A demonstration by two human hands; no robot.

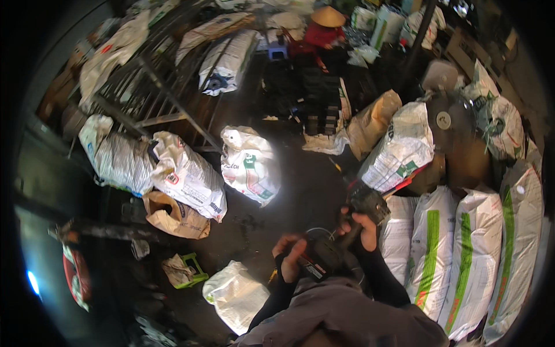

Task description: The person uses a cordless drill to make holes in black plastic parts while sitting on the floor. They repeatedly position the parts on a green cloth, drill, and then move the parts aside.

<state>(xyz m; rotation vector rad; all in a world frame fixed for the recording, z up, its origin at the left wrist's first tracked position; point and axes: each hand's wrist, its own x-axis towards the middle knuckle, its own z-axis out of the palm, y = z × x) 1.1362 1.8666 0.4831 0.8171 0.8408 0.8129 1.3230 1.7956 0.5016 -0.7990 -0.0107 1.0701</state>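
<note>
Low in the middle, my left hand (pixel 291 259) is closed on the side of a dark rounded object (pixel 317 260) with a small pale-and-red label. A thin light ring shows at its top. Just to the right, my right hand (pixel 365 230) wraps its fingers round a dark boxy tool (pixel 370 203), which looks like a power tool. Its upper end points forward, over the floor. Shadow hides where the two dark things meet, so I cannot tell whether they are joined. Black sleeves cover both my forearms.
Upright white sacks with green stripes (pixel 462 254) line the right side. White sacks (pixel 188 173) and an open brown bag (pixel 173 215) lie left, beside a metal rack (pixel 167 92). A green stool (pixel 193 272) stands lower left. Far back sits a person in a conical hat (pixel 328 17).
</note>
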